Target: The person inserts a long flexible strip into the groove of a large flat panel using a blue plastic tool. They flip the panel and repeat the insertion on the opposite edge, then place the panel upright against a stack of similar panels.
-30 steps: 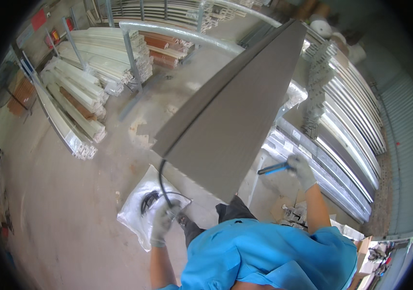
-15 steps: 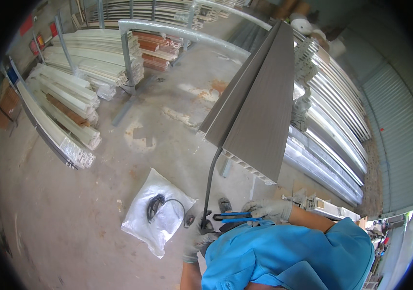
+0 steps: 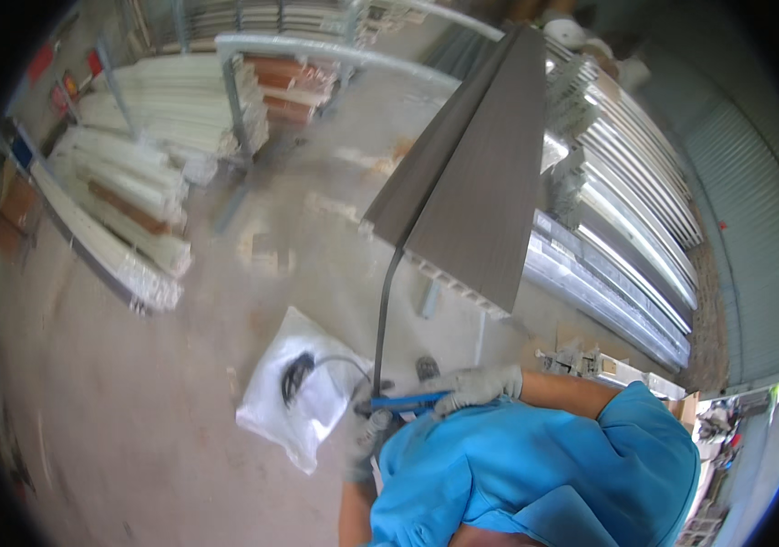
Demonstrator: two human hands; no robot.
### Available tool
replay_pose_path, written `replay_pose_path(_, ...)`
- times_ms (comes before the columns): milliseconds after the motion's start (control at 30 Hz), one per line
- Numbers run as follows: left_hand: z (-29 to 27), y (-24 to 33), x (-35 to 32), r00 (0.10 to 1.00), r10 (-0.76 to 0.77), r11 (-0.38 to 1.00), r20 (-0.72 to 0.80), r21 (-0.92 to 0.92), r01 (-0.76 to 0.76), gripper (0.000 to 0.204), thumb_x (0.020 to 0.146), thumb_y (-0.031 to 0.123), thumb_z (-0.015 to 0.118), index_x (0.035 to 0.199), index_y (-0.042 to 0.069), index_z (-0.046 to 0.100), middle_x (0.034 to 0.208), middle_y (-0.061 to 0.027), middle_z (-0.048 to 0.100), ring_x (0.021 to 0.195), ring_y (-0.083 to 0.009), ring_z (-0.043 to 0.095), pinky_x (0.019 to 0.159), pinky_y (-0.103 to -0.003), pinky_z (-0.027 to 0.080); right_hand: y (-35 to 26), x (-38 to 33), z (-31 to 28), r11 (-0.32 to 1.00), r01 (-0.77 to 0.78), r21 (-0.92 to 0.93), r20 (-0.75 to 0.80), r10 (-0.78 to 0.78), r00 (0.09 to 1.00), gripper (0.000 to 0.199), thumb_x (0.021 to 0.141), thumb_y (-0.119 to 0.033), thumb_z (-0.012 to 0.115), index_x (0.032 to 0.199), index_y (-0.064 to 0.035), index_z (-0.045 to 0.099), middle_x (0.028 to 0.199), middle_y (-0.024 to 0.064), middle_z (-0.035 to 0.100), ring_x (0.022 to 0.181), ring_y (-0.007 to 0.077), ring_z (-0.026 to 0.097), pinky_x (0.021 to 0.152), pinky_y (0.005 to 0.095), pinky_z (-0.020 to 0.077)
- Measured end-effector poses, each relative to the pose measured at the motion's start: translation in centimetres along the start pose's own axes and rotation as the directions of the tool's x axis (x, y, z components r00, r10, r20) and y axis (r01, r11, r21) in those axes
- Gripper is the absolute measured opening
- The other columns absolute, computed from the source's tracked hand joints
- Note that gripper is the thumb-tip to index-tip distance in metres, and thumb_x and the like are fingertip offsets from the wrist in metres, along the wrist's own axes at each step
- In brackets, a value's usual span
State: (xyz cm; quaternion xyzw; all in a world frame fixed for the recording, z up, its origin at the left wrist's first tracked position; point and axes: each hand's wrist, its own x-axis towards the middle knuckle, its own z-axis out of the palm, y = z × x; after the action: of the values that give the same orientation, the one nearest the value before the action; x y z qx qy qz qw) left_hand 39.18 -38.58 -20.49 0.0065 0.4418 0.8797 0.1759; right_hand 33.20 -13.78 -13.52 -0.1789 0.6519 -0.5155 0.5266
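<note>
"Start at the far left. What's there?"

"Stacks of pale planks (image 3: 125, 178) on the floor. Then, nearer the person, a white bag (image 3: 321, 415) lying flat, with a black coil (image 3: 296, 378) on it. A thin cord curves from the coil toward the left hand."

"And the left grip (image 3: 365, 442)?"

"Gloved, a bit blurred, just right of the bag. It's closed on the lower end of the black strip (image 3: 384, 314). Most of the strip stands out above the fingers, running up to the dark board."

"What crosses the strip down there?"

"The blue tool (image 3: 407, 401). Its front end meets the strip close to the left fingers; I can't tell whether its blades are parted."

"Who has the other end?"

"The right grip (image 3: 479, 387), gloved too, wrapped around the handles, with the tool pointing left out of it."

"And the board (image 3: 490, 173)?"

"Above both hands, stretching away, its near end hollow. The strip comes out by its long groove. Farther right lie shiny wrapped bars (image 3: 603, 287)."
</note>
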Motion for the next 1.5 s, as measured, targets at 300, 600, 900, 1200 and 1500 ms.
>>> replay_pose_path(300, 0.0, 0.6, -1.5, 0.975, 0.080, 0.985, -0.205, 0.168, -0.045, 0.030, 0.105, 0.028, 0.061, 0.112, -0.001, 0.066, 0.083, 0.0025, 0.057, 0.072, -0.0067, 0.051, 0.066, -0.023, 0.043, -1.4, -2.1, 2.3, 0.988, -0.079, -0.129, -0.547, -0.004, 0.837, 0.039, 0.099, -0.021, 0.063, 0.130, 0.0013, 0.056, 0.094, 0.0099, 0.068, 0.087, 0.0188, 0.068, 0.081, 0.0340, 0.0549)
replay_pose_path(600, 1.4, 2.9, -2.2, 0.960, 0.078, 0.962, -0.270, 0.272, -0.002, 0.032, 0.105, 0.029, 0.061, 0.114, -0.002, 0.066, 0.076, 0.0037, 0.054, 0.068, -0.0049, 0.050, 0.063, -0.022, 0.041, -1.1, -1.6, 0.6, 0.901, -0.103, -0.421, -0.703, -0.252, 0.665, 0.043, 0.101, -0.035, 0.064, 0.125, -0.0007, 0.056, 0.087, 0.0156, 0.066, 0.079, 0.0255, 0.071, 0.071, 0.0362, 0.0535)
replay_pose_path(900, 2.4, 3.8, -1.9, 0.960, 0.063, 0.968, -0.273, 0.251, 0.008, 0.036, 0.105, 0.033, 0.059, 0.111, -0.002, 0.067, 0.070, 0.0026, 0.055, 0.065, -0.0063, 0.050, 0.061, -0.024, 0.039, -0.7, 0.5, -0.8, 0.759, 0.056, -0.649, -0.585, -0.545, 0.600, 0.034, 0.099, -0.021, 0.065, 0.125, -0.0015, 0.056, 0.093, 0.0192, 0.067, 0.083, 0.0346, 0.069, 0.075, 0.0415, 0.0529)
replay_pose_path(1200, 6.1, 6.4, -1.9, 0.971, 0.041, 0.935, -0.236, 0.351, 0.046, 0.033, 0.105, 0.032, 0.058, 0.092, 0.003, 0.064, 0.066, 0.0068, 0.046, 0.059, -0.0012, 0.039, 0.052, -0.021, 0.028, 8.2, 3.4, -4.8, 0.671, -0.174, -0.720, -0.620, -0.512, 0.594, 0.028, 0.097, -0.029, 0.065, 0.111, -0.0050, 0.061, 0.088, 0.0207, 0.071, 0.081, 0.0442, 0.068, 0.072, 0.0484, 0.0527)
replay_pose_path(1500, 4.8, 5.9, -4.3, 0.979, 0.019, 0.838, -0.202, 0.538, 0.094, 0.027, 0.101, 0.023, 0.063, 0.107, -0.003, 0.069, 0.084, -0.0041, 0.066, 0.075, -0.0119, 0.057, 0.066, -0.028, 0.046, 24.8, -9.7, -8.2, 0.648, -0.757, 0.081, -0.794, 0.501, 0.344, 0.053, 0.100, -0.055, 0.054, 0.115, -0.0064, 0.068, 0.093, 0.0195, 0.071, 0.088, 0.0322, 0.072, 0.078, 0.0450, 0.0556)
